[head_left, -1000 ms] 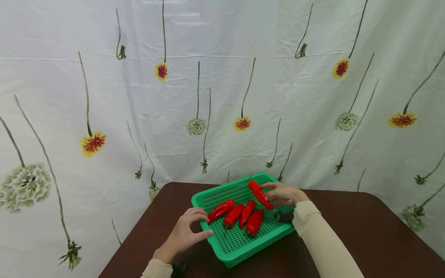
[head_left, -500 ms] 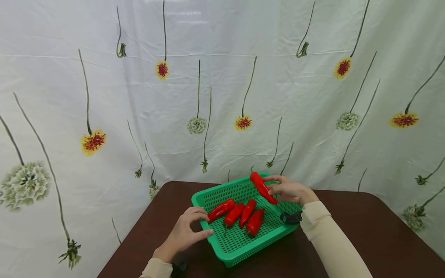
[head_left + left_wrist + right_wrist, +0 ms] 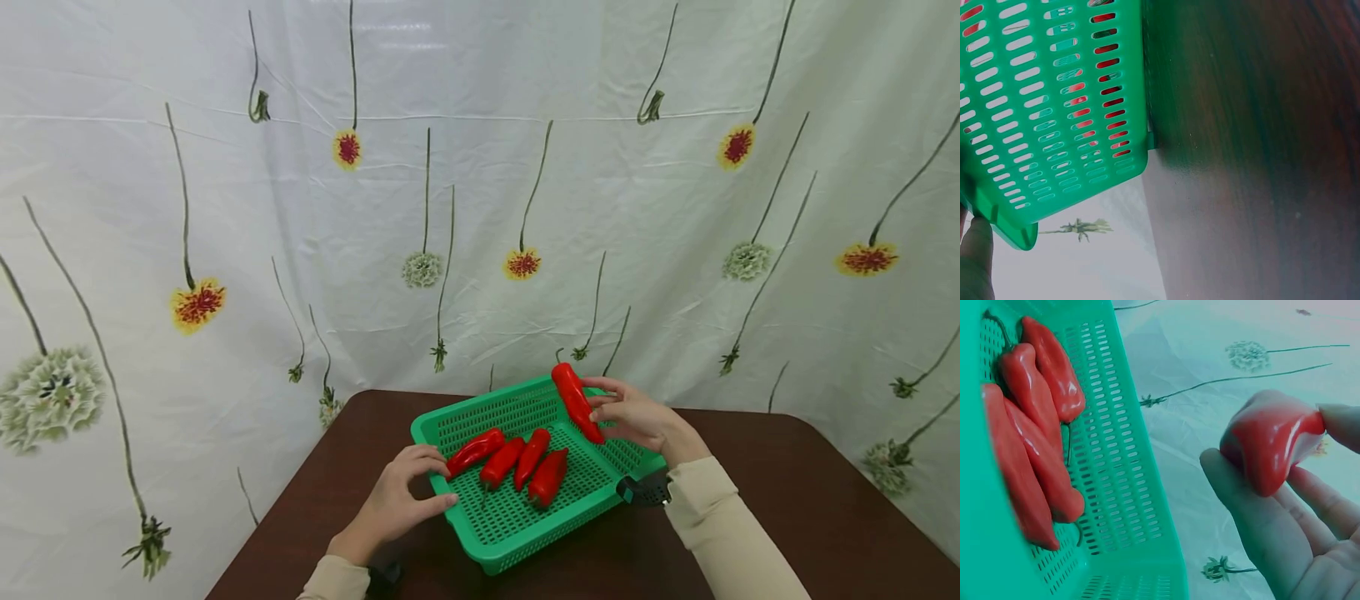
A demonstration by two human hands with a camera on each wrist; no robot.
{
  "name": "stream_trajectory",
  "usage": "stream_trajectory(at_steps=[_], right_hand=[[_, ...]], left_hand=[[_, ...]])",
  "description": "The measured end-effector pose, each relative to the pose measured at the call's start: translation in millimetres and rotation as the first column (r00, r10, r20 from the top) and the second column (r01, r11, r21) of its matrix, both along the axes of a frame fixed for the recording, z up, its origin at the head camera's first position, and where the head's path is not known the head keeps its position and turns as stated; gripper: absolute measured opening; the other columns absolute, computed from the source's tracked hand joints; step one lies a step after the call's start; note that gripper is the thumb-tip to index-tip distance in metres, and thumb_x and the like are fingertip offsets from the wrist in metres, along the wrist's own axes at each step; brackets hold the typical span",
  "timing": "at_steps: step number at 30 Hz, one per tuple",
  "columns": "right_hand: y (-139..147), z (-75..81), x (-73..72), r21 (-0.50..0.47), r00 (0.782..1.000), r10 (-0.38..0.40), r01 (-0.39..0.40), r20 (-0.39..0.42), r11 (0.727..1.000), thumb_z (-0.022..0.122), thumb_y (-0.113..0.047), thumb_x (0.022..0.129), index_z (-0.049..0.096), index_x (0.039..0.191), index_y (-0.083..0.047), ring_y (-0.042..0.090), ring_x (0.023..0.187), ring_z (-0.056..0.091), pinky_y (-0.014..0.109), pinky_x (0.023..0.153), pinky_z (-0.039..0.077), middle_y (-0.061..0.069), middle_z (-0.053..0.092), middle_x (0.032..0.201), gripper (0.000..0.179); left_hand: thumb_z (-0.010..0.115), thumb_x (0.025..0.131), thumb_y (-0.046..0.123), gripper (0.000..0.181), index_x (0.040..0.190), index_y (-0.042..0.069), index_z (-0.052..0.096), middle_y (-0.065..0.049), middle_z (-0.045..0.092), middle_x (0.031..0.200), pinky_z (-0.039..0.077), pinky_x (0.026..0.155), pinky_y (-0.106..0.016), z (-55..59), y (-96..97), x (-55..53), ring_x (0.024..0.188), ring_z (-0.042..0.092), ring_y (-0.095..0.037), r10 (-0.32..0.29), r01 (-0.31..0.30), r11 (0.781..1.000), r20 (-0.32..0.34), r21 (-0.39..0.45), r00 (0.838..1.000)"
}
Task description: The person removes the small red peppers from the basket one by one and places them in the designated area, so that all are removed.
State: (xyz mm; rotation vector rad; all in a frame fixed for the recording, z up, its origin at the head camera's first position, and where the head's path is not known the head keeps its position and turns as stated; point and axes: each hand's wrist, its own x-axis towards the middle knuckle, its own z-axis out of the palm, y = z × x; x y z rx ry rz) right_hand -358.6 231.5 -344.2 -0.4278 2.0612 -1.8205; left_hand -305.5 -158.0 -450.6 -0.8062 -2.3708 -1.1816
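In the head view, a red pepper (image 3: pixel 577 403) is held up over the right part of a green plastic basket (image 3: pixel 480 557). My right hand (image 3: pixel 637 421) pinches it between thumb and fingers, its stem pointing up and away. The right wrist view shows the same pepper (image 3: pixel 1272 440) end-on, thumb on one side and fingers on the other. My left hand (image 3: pixel 397 500) holds the basket's left rim, fingers bent over the edge and thumb lying across it. Several red peppers (image 3: pixel 550 479) lie side by side on the basket floor, toward its left half.
The basket stands angled on a dark brown table (image 3: pixel 757 492). Close behind the table hangs a pale curtain (image 3: pixel 480 208) printed with flowers. A black wrist strap (image 3: pixel 647 490) sits on the right wrist, overlapping the basket's near right rim in the head view.
My right hand has lifted the pepper and carried it a little to the right and up. My left hand, the basket and the other peppers stay in place.
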Motion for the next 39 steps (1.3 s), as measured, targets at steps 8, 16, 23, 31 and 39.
stream_trajectory(at_steps=[8,16,23,31,39], right_hand=[[12,-7.3,18.6,-0.049,0.999,0.012,-0.014,-0.031,0.999,0.058,-0.003,0.098,0.014,0.159,-0.003,0.021,0.113,0.061,0.039,0.09,0.055,0.01,0.054,0.138,0.076],[24,-12.3,37.5,-0.065,0.998,-0.035,0.032,-0.046,0.997,0.062,-0.006,0.097,0.02,0.159,-0.005,0.021,0.115,0.059,0.039,0.092,0.055,0.003,0.054,0.135,0.075],[42,-20.2,50.5,-0.105,0.998,-0.029,0.023,-0.054,0.994,0.06,-0.005,0.098,0.024,0.158,-0.008,0.018,0.113,0.06,0.038,0.092,0.056,-0.007,0.061,0.126,0.07],[57,-23.9,61.6,-0.139,1.0,0.002,-0.007,-0.031,0.99,0.057,-0.004,0.1,0.04,0.148,-0.025,0.016,0.111,0.063,0.036,0.09,0.057,-0.008,0.063,0.127,0.056],[71,-30.8,75.8,-0.21,0.999,0.047,-0.049,-0.012,0.977,0.05,0.0,0.102,0.048,0.136,-0.036,0.015,0.112,0.063,0.034,0.092,0.058,-0.008,0.062,0.128,0.05]], left_hand=[[0.082,0.084,0.03,0.018,0.098,0.031,0.071,0.0,0.066,0.119,0.051,0.097,-0.055,-0.1,-0.8,-0.7,0.12,0.056,-0.024,-0.001,0.001,1.0,-0.018,0.005,1.0],[0.082,0.084,0.025,0.019,0.098,0.029,0.071,-0.001,0.067,0.118,0.051,0.097,-0.054,2.0,0.5,-0.7,0.121,0.055,-0.024,-0.012,0.012,1.0,-0.037,0.007,0.999],[0.082,0.084,0.028,0.019,0.098,0.029,0.071,0.0,0.066,0.119,0.051,0.097,-0.054,2.2,1.4,-2.0,0.121,0.056,-0.024,-0.01,0.01,1.0,-0.036,0.004,0.999],[0.083,0.083,0.028,0.019,0.098,0.029,0.071,0.0,0.066,0.12,0.05,0.098,-0.056,0.3,1.1,-1.4,0.122,0.056,-0.026,-0.002,0.001,1.0,-0.033,-0.003,0.999],[0.083,0.083,0.028,0.019,0.098,0.029,0.071,-0.002,0.067,0.118,0.051,0.098,-0.054,-1.5,1.1,-1.6,0.12,0.056,-0.024,-0.008,0.009,1.0,-0.04,0.001,0.999]])
